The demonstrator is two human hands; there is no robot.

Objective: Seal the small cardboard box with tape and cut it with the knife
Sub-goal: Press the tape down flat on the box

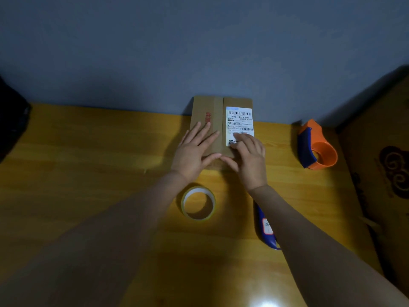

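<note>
A small cardboard box [218, 111] lies against the wall at the back of the wooden table, flaps closed, with a white shipping label [239, 120] on its right flap. My left hand [194, 151] rests flat on the left flap, fingers spread. My right hand [249, 156] presses on the right flap over the label's lower edge. A roll of clear tape [198, 202] lies flat on the table just below my hands. A blue knife [266, 229] lies near my right forearm, which hides part of it.
An orange and blue tape dispenser [316, 147] stands at the right rear of the table [88, 162]. A large brown carton with a dark printed pattern [380, 169] runs along the right side. A dark object [11, 120] sits at the far left.
</note>
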